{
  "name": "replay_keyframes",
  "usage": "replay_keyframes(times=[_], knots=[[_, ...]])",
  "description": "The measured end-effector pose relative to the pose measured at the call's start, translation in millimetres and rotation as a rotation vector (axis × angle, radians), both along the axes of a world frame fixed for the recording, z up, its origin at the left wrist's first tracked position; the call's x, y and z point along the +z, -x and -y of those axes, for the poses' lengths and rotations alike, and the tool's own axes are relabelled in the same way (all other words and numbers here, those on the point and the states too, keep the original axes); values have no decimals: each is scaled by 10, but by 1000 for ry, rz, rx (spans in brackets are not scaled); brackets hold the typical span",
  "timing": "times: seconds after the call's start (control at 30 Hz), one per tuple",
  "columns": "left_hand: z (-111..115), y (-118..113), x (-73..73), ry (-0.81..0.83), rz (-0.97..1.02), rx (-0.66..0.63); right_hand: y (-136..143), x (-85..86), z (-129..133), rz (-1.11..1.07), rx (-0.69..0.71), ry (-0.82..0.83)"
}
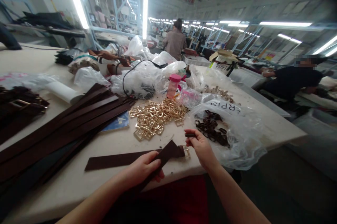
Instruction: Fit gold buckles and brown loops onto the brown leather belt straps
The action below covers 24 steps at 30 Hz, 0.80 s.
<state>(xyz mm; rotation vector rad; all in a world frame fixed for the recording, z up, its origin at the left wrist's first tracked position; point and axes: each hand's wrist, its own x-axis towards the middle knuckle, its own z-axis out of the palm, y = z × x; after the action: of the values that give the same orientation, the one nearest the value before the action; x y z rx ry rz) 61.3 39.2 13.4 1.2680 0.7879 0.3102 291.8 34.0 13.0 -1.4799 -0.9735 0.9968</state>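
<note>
My left hand (150,168) is closed around a dark brown leather belt strap (168,152), whose end points up and to the right. Beneath it another brown strap (113,160) lies flat on the table, with a gold buckle (186,151) at its right end. Between thumb and fingers, my right hand (197,143) pinches a small dark belt loop (190,135). Beyond both hands is a heap of gold buckles (155,115). Right of my right hand, a clear plastic bag (244,140) lies open around several dark belt loops (212,126).
Long brown straps (65,126) are stacked at the left, partly over a blue booklet (118,122). A pink-lidded jar (173,86) stands behind the buckles, among crumpled plastic bags (147,73). The table edge (295,138) ends at right; one person (292,80) works beyond it.
</note>
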Motion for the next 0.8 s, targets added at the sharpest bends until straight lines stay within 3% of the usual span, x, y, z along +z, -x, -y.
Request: replay_keyframes(times=[0.13,0.27,0.53,0.67,0.8], knots=[[60,5,90,-141,-72,111,502,21,145,-477,110,100],[74,40,51,-215,-118,165,644,46,235,-686,85,56],[187,19,92,-253,-120,105,615,-50,315,-726,28,35],[232,56,233,-308,-192,-2,646,-160,322,-586,-13,-60],[204,73,292,-241,-224,-62,683,-244,348,-473,2,-44]])
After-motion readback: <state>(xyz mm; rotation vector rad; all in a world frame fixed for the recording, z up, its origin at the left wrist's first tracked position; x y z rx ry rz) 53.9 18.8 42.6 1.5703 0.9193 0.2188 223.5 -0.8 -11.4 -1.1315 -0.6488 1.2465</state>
